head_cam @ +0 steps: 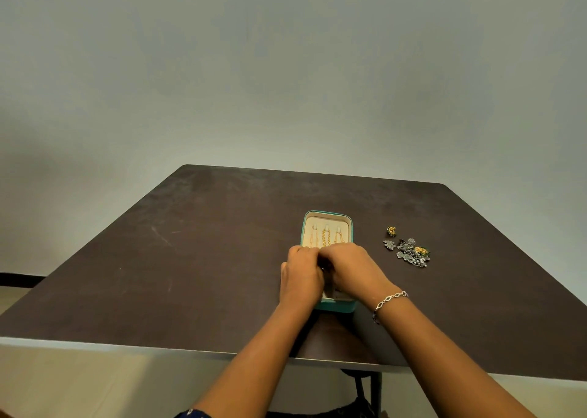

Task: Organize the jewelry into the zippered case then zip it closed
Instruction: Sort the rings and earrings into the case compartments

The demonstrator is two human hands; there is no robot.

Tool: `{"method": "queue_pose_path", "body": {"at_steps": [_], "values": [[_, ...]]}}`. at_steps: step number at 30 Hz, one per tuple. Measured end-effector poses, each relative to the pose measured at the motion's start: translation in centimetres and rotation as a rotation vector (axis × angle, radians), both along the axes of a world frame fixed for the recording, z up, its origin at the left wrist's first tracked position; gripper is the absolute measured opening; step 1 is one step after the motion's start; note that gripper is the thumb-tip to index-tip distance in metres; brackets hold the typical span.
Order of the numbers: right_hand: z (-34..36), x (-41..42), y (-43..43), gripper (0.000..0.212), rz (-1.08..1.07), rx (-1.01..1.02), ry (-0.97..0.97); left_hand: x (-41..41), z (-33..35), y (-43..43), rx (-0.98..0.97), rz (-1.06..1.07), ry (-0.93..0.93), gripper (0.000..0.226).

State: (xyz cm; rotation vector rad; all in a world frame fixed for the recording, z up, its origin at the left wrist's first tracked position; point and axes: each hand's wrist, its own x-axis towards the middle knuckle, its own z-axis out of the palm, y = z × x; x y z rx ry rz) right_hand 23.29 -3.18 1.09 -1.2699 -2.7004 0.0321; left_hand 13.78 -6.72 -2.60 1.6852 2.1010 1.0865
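Observation:
A teal zippered case (327, 217) lies open on the dark table, its cream lining showing. Three gold chains (326, 236) hang side by side in its far half. My left hand (301, 274) and my right hand (352, 270) sit together over the middle of the case, fingers curled down and meeting at its hinge line. What the fingertips hold is hidden. The near half of the case is mostly covered by both hands. A pile of silver and yellow-green jewelry (409, 252) lies to the right of the case, with one small yellow-green piece (391, 230) apart behind it.
The dark brown table (197, 258) reaches to a pale wall behind. Its near edge runs just below my forearms. A silver bracelet (390, 300) is on my right wrist. A black table leg (374, 389) shows under the front edge.

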Motion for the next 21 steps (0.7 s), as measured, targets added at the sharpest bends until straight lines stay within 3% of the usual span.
{"method": "queue_pose_path", "body": {"at_steps": [9,14,21], "values": [[-0.3,1.1,0.1,0.029,-0.047,-0.003,0.232,-0.3,-1.4,-0.1,0.163,0.026,-0.124,0.03],[-1.0,1.2,0.4,0.034,-0.035,-0.042,0.247,-0.4,-1.7,-0.1,0.223,0.035,-0.189,0.026],[-1.8,1.4,0.6,0.038,-0.039,0.016,0.382,-0.5,-1.9,-0.2,0.265,0.036,-0.176,0.022]]}}
